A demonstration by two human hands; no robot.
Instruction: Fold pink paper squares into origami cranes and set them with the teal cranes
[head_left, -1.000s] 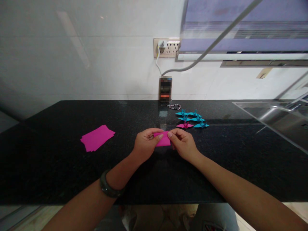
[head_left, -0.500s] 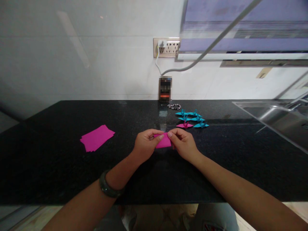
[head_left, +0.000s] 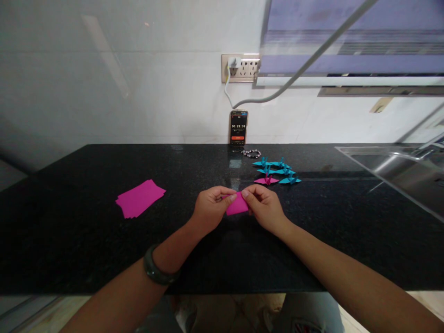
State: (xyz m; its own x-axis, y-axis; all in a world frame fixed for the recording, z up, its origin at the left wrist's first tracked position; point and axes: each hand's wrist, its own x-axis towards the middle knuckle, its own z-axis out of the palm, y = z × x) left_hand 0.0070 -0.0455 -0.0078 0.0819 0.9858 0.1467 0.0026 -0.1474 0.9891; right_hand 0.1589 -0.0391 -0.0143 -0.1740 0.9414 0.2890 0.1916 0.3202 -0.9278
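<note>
Between my two hands is a small folded piece of pink origami paper, just above the dark counter. My left hand pinches its left upper edge between thumb and fingers. At the right upper corner my right hand grips the same paper, thumb on top. The fingertips behind the paper are partly hidden. Beyond my right hand stand a pink paper crane and several blue paper cranes, grouped in rows. A loose stack of pink paper sheets lies to the left of my left hand.
A phone showing a timer leans against the wall, its cable running to a wall socket. In front of it lies a beaded loop. A steel sink is set into the black counter at the right.
The folded pink paper has tilted slightly and shifted a little to the right between my fingers. Both hands keep their pinch and have barely moved.
</note>
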